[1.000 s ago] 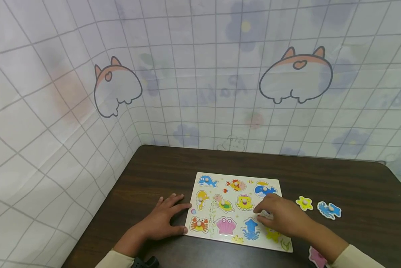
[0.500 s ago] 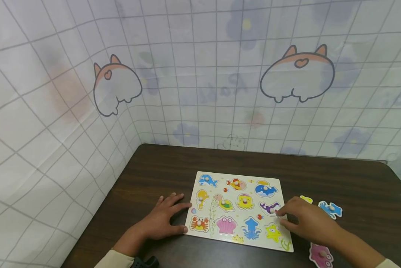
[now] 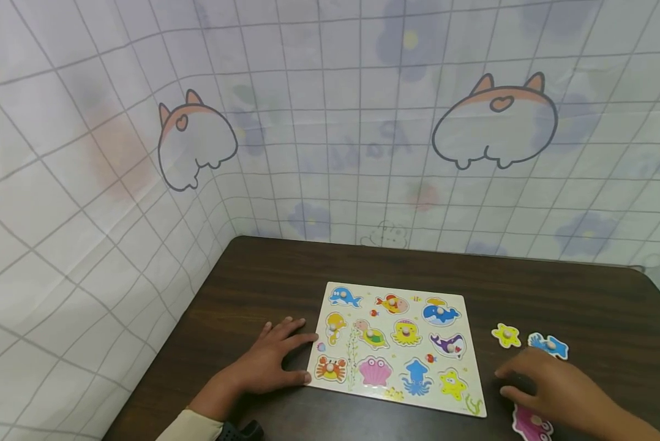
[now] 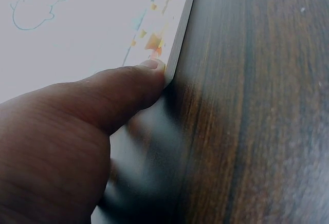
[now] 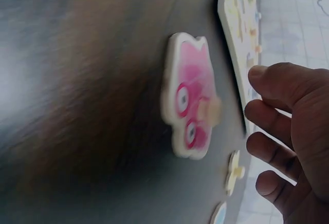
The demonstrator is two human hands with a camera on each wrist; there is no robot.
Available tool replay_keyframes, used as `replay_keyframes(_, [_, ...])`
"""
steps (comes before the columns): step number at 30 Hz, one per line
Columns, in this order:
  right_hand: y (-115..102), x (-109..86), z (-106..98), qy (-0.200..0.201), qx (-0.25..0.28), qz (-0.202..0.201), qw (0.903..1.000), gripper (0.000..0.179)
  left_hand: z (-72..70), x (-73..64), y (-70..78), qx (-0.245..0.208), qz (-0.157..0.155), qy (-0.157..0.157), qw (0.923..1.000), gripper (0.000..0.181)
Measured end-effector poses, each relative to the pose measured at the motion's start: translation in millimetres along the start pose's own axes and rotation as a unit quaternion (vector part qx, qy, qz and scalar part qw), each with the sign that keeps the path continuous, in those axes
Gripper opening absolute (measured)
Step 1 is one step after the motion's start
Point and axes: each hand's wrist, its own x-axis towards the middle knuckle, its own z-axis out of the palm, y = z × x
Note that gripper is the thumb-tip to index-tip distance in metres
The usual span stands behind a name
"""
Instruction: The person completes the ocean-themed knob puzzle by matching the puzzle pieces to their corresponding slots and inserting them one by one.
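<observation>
A white sea-animal puzzle board lies on the table, several knobbed pieces set in it. The purple whale piece sits in the right-hand slot of the middle row. At the board's lower left corner, my left hand rests with spread fingers, its thumb touching the edge. My right hand, holding nothing, hovers right of the board with loosely bent fingers. Below that hand lies a pink shell piece, whose eyes and knob show in the right wrist view. Beyond it lie a yellow starfish piece and a blue squid piece, partly covered.
The dark wooden table ends at the back against a grid-patterned wall covering. The same covering runs along the left side. A dark band sits at my left wrist.
My right hand has moved from the purple whale piece on the board rightward and toward me, over to the pink shell piece. The left hand stays at the board's corner.
</observation>
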Motion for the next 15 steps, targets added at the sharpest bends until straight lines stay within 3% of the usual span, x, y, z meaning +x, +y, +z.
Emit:
replay_keyframes(5, [9.7,-16.0,1.5,0.013,0.012,-0.010,0.9998,0.025,-0.4,0.6,-0.5,-0.003,0.002,-0.001,1.0000,0.073])
replay_keyframes(8, [12.7,-22.1,-3.3,-0.057,0.041,0.035,0.9969,0.020,-0.5,0.3,-0.2,-0.002,0.002,-0.002,1.0000,0.073])
replay_keyframes(15, [14.0,-31.8,-1.3,-0.147,0.092,0.138,0.9752,0.019,-1.0,-0.6,0.7,-0.002,0.006,-0.001,1.0000,0.073])
